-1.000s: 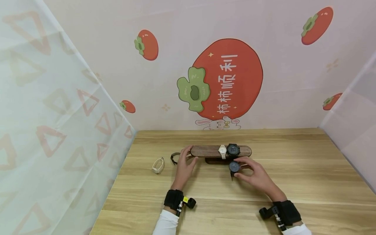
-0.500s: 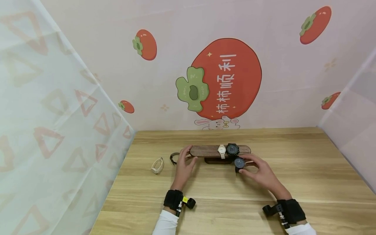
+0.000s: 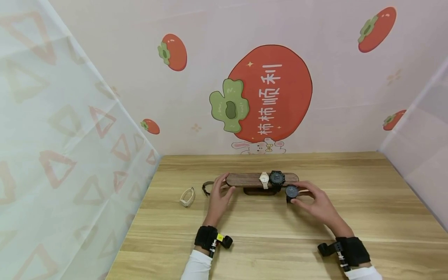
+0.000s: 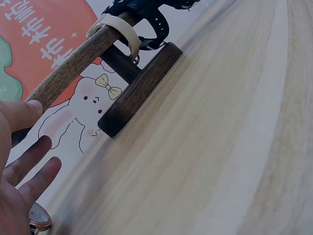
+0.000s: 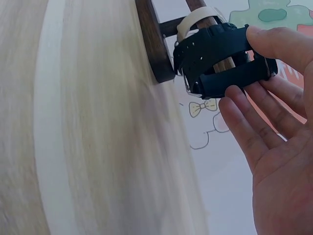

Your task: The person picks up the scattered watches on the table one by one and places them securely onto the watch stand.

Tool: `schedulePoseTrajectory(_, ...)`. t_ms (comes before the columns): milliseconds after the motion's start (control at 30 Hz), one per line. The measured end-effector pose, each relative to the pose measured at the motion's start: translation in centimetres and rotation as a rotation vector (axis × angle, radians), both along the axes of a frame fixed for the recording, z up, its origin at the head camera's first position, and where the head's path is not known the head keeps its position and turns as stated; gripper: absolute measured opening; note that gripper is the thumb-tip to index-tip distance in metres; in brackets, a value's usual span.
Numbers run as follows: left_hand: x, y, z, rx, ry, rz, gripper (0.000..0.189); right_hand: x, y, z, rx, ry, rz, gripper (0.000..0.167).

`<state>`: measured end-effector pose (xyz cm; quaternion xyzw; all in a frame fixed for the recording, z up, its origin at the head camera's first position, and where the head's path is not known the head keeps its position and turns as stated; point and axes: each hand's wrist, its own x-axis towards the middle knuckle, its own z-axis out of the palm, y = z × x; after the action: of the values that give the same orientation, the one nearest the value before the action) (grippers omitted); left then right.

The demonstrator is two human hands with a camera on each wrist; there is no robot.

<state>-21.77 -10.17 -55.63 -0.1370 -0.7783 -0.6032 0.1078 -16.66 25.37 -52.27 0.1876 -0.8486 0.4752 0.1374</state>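
Observation:
A dark wooden watch stand [image 3: 246,179] has a long rounded bar on a short base. My left hand [image 3: 218,202] pinches the bar's left end, its thumb showing against the wood in the left wrist view. Around the bar are a cream watch [image 3: 264,178] and, right beside it, a black watch [image 3: 277,177]. My right hand [image 3: 320,204] pinches a second black watch [image 3: 292,191] at the bar's right end, dial facing up. In the right wrist view the bar's end shows through this watch's strap loop; whether it is inside cannot be told.
Left of the stand, a cream watch [image 3: 187,197] lies on the wooden table [image 3: 266,249]. A dark-strapped watch [image 3: 207,188] sits partly hidden behind my left hand. Behind the table rises a printed cloth backdrop [image 3: 336,128].
My right hand has moved right and slightly away from me with the black watch, from in front of the bar to its right end. The left hand stays on the stand.

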Motion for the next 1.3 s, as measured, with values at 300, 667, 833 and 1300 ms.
schedulePoseTrajectory(300,-0.3,-0.2,-0.4,0.030,0.008,-0.022,0.056,0.0,0.9,0.1,-0.007,0.016,-0.023,0.055)
schedulePoseTrajectory(667,-0.3,-0.3,-0.3,0.036,0.002,-0.021,0.057,0.1,1.6,0.5,0.017,0.025,-0.046,0.055)
schedulePoseTrajectory(833,-0.2,-0.3,-0.4,0.035,-0.011,-0.017,0.059,0.1,2.0,0.5,0.018,0.022,-0.062,0.054)
schedulePoseTrajectory(1300,-0.2,-0.4,-0.6,0.040,-0.008,-0.015,0.057,-0.6,3.5,0.6,0.045,0.018,-0.146,0.057)
